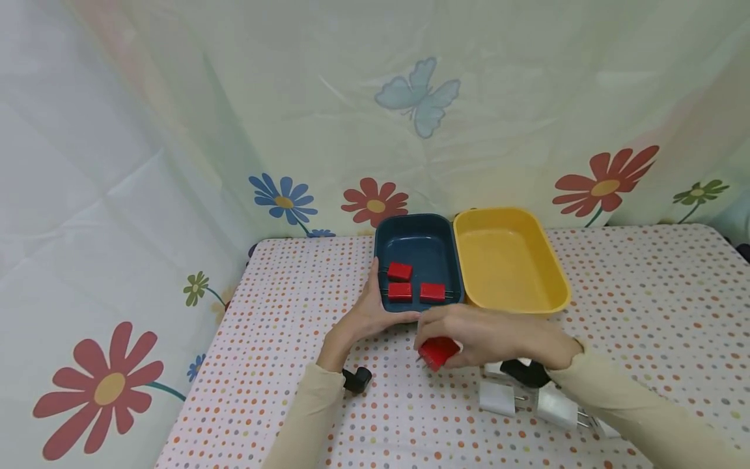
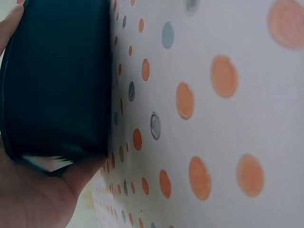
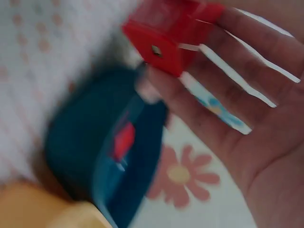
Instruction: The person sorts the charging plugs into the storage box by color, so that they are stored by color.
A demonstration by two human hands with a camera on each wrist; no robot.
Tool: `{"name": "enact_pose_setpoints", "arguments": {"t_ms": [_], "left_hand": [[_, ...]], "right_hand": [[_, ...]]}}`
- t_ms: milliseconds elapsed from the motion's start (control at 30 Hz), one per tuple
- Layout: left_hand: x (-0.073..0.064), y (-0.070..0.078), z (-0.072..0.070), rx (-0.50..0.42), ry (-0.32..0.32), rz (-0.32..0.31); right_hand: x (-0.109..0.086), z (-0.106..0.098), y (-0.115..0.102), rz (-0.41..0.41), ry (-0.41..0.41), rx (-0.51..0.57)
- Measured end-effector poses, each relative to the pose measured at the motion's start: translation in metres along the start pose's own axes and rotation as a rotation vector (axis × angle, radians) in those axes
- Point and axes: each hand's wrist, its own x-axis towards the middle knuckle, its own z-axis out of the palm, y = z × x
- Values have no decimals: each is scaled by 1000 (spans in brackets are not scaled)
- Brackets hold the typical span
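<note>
My right hand [image 1: 469,332] holds a red plug adapter [image 1: 438,352] in front of the dark blue tray [image 1: 418,225]. Its fingers and a red face of the adapter [image 3: 168,35] show in the right wrist view, somewhat blurred. Inside the tray lie a red adapter [image 1: 400,271] at the left, another [image 1: 400,292] just nearer, and a third [image 1: 432,292] to the right, with metal prongs visible. The left hand [image 1: 372,309] grips the tray's near left corner, thumb along the front wall and fingers along the left side, also seen in the left wrist view.
A yellow tray [image 1: 510,260] stands against the right side of the blue one. Several white plug adapters [image 1: 497,398] lie on the dotted tablecloth [image 1: 293,293], partly under the right forearm. A printed curtain [image 1: 498,150] hangs behind the table.
</note>
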Motion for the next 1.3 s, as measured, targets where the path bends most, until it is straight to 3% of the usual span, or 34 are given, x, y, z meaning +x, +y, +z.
{"name": "enact_pose_setpoints", "arguments": {"t_ms": [200,433,600,833,1100,1300], "left_hand": [[1,-3,-4,-17,-16,24],[1,-1,-3,-28,-25,-3],[3,2,-1,-33,-31,8],[4,3,0,-26,-28,19],[1,3,0,-24,-24,0],[0,1,0,-8,-16,-8]], "right_hand": [[16,-46,25,51,83,-27],[48,-68,73,109,185,18],[62,-67,99,243,215,47],[73,-56,119,470,174,121],[89,-44,118,615,146,89],[96,-35,119,672,106,69]]}}
